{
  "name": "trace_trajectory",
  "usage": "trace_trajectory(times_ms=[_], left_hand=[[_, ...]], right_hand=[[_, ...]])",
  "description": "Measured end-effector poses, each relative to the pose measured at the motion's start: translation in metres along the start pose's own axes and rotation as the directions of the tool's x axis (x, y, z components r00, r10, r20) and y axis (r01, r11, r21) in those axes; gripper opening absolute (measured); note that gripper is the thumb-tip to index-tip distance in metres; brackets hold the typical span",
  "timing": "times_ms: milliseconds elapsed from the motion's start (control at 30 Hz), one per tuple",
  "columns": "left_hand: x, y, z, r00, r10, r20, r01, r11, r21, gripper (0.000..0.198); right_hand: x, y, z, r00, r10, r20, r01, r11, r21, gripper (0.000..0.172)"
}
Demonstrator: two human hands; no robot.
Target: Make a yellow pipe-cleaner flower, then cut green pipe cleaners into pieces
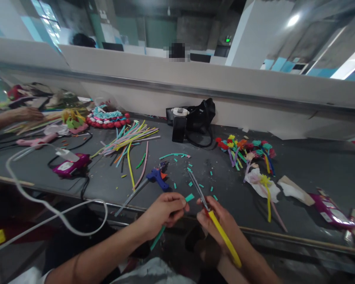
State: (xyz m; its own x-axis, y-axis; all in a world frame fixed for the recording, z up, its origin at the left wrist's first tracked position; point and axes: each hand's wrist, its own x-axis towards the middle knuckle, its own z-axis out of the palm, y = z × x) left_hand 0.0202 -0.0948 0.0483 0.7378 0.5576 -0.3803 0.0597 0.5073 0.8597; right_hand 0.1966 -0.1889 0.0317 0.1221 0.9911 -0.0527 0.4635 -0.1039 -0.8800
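The left hand (165,209) is closed, pinching a flat teal strip (189,197) between thumb and fingertips. One short end pokes up towards the right, and the rest trails down below the palm. Just beside it the right hand (217,221) is wrapped around the long yellow handle of the scissors (198,191). Their thin metal blades are slightly parted and point up and away, near the strip's end without clearly touching it. Small teal offcuts (211,188) lie scattered on the table (313,169), a dark grey, matte top with a pale wooden edge. A blue glue gun (157,175) lies just beyond the left hand. Farther left are a magenta glue gun (69,165) and a looping white cable (47,205). A fan of thin coloured stems (127,142) spreads behind them, and fuzzy bright flowers (245,152) cluster to the right. A black bag (199,116) slumps against the cream partition (254,85), which carries a metal rail. At the far left a co-worker's hand (26,114) rests among more craft pieces. Beyond the partition the room is dim, with concrete walls and ceiling lights.
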Motion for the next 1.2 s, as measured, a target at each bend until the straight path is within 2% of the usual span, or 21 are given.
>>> trace_trajectory(times_ms=[67, 167, 367, 667, 1200], left_hand=[[0.001, 0.005, -0.003, 0.998, 0.057, -0.028, -0.058, 0.997, -0.041, 0.026], [0.003, 0.006, -0.005, 0.997, 0.068, -0.040, -0.070, 0.996, -0.059, 0.026], [0.006, 0.000, 0.000, 0.999, 0.035, -0.033, -0.036, 0.999, -0.036, 0.027], [0.007, 0.003, 0.008, 0.997, -0.022, -0.073, 0.023, 1.000, 0.007, 0.027], [0.036, 0.004, 0.001, 0.994, -0.066, -0.083, 0.071, 0.996, 0.052, 0.019]], right_hand=[[-0.006, 0.004, 0.000, 0.998, -0.012, 0.068, 0.012, 1.000, 0.011, 0.029], [-0.013, 0.009, 0.004, 0.986, -0.034, 0.161, 0.033, 0.999, 0.010, 0.036], [-0.016, 0.006, 0.008, 0.986, -0.036, 0.165, 0.040, 0.999, -0.024, 0.039], [-0.007, 0.007, 0.006, 0.980, -0.044, 0.192, 0.067, 0.991, -0.118, 0.037], [0.015, 0.002, -0.008, 0.966, 0.053, 0.255, -0.001, 0.980, -0.199, 0.033]])
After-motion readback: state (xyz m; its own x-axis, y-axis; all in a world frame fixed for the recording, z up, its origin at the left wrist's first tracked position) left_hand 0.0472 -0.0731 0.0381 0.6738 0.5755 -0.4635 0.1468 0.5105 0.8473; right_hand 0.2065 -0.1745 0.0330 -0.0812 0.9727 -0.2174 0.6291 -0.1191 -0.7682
